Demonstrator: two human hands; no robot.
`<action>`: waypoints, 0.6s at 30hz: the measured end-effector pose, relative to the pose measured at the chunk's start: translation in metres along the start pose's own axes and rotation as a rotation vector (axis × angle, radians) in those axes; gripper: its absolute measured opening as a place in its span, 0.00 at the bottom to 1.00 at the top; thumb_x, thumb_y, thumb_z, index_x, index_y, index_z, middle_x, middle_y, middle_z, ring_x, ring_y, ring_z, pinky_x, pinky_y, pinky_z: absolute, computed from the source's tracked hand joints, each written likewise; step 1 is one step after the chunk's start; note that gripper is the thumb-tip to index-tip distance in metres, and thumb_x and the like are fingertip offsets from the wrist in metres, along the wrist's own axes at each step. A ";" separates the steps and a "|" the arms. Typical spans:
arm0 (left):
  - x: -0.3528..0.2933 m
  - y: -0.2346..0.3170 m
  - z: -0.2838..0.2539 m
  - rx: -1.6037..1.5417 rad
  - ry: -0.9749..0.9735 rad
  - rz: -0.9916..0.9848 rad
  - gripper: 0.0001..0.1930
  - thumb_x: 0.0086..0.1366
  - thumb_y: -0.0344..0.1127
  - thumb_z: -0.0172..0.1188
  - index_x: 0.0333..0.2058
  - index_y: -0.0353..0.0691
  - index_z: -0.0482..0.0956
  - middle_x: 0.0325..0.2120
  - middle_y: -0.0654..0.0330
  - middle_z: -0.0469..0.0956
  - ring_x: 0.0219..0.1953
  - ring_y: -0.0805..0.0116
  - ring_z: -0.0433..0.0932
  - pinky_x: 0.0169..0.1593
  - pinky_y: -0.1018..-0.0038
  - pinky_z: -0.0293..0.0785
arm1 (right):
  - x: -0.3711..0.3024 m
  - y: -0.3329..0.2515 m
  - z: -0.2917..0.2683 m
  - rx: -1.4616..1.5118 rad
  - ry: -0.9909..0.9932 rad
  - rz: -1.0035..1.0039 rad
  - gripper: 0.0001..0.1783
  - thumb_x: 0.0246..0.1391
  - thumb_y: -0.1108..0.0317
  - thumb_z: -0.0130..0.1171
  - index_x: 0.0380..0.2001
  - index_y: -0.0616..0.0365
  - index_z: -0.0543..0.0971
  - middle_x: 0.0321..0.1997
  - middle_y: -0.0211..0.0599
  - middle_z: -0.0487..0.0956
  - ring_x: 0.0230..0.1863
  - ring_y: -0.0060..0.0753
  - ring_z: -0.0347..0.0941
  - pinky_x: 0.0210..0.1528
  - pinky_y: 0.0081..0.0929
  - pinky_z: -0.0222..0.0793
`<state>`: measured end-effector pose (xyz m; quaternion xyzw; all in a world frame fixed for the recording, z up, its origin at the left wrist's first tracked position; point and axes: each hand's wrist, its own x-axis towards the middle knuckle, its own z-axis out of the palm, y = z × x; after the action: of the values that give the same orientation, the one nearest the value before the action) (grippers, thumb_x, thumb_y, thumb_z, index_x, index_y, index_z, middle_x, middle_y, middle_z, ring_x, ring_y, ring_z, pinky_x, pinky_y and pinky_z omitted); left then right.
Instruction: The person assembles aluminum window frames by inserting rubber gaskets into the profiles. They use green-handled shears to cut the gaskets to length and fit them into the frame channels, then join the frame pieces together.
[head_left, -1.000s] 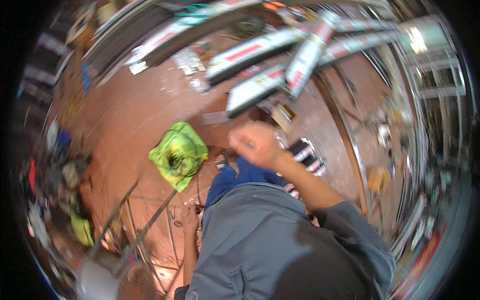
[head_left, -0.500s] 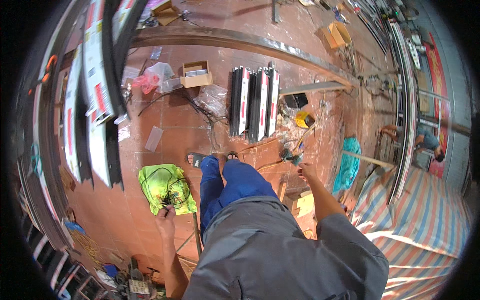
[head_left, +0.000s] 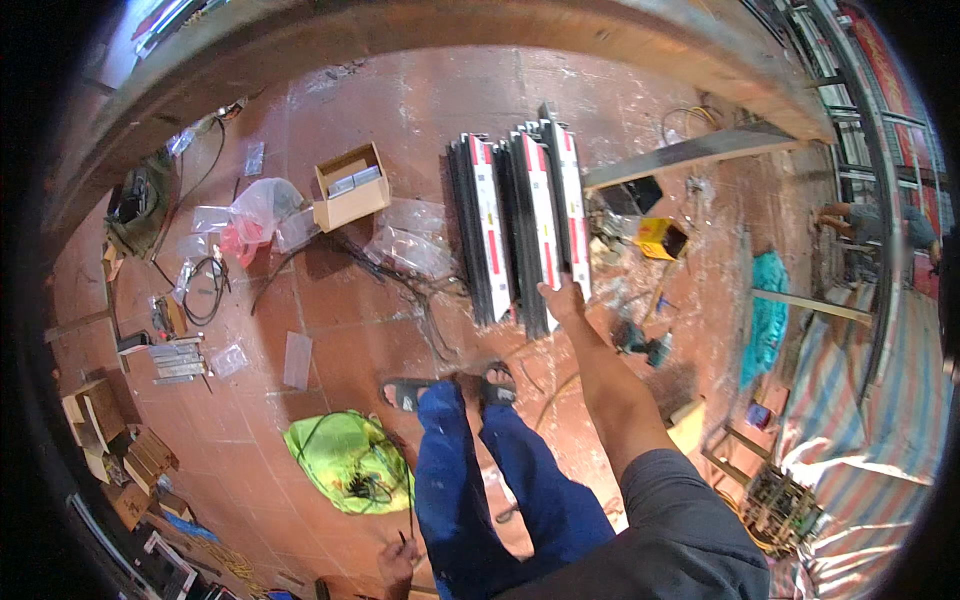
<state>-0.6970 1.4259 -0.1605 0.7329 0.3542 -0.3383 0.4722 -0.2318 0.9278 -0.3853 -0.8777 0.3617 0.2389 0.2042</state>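
3 black-and-white stacks of strips on the tiled floor, our right hand at their near ends, grip unclear, our left hand well apart, pinching a thin dark item near the yellow-green bag.

Three bundles of long black bars, faced with white strips marked in red, lie side by side on the tiled floor, pointing away from the person. A thin dark piece, too small to identify, is at the left hand.
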 end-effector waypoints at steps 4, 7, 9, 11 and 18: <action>0.021 -0.081 0.036 -0.208 0.050 0.042 0.07 0.75 0.36 0.63 0.38 0.40 0.84 0.17 0.67 0.74 0.17 0.77 0.68 0.25 0.76 0.71 | 0.061 -0.018 0.042 -0.138 0.062 0.033 0.56 0.53 0.39 0.72 0.76 0.55 0.60 0.73 0.57 0.68 0.74 0.61 0.65 0.72 0.53 0.64; 0.011 -0.091 0.049 -0.521 0.085 -0.382 0.07 0.71 0.32 0.66 0.32 0.40 0.80 0.18 0.68 0.71 0.19 0.77 0.68 0.26 0.77 0.69 | 0.079 -0.023 0.072 -0.132 0.137 0.170 0.57 0.53 0.39 0.72 0.77 0.53 0.58 0.76 0.54 0.65 0.76 0.58 0.61 0.73 0.59 0.60; 0.009 -0.076 0.049 -0.502 0.040 -0.403 0.08 0.71 0.33 0.67 0.32 0.37 0.81 0.19 0.67 0.72 0.21 0.77 0.70 0.28 0.77 0.71 | 0.087 -0.020 0.082 -0.199 0.220 0.179 0.59 0.52 0.38 0.72 0.78 0.51 0.56 0.74 0.52 0.66 0.73 0.56 0.63 0.70 0.61 0.61; 0.004 -0.052 0.044 -0.462 0.009 -0.416 0.09 0.69 0.35 0.69 0.37 0.35 0.82 0.22 0.64 0.75 0.24 0.72 0.73 0.31 0.73 0.74 | 0.082 -0.015 0.087 -0.213 0.287 0.116 0.58 0.52 0.39 0.71 0.78 0.48 0.55 0.72 0.50 0.67 0.71 0.56 0.65 0.66 0.62 0.63; -0.025 0.036 0.006 -0.237 -0.017 -0.175 0.14 0.69 0.36 0.67 0.28 0.32 0.84 0.21 0.61 0.82 0.24 0.72 0.79 0.32 0.71 0.75 | -0.058 0.010 -0.003 0.222 0.311 -0.274 0.54 0.53 0.51 0.74 0.78 0.47 0.58 0.71 0.65 0.66 0.69 0.68 0.64 0.71 0.57 0.62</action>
<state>-0.6809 1.4041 -0.1256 0.6354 0.4502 -0.3399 0.5273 -0.2740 0.9508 -0.3519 -0.9171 0.2904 0.0296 0.2715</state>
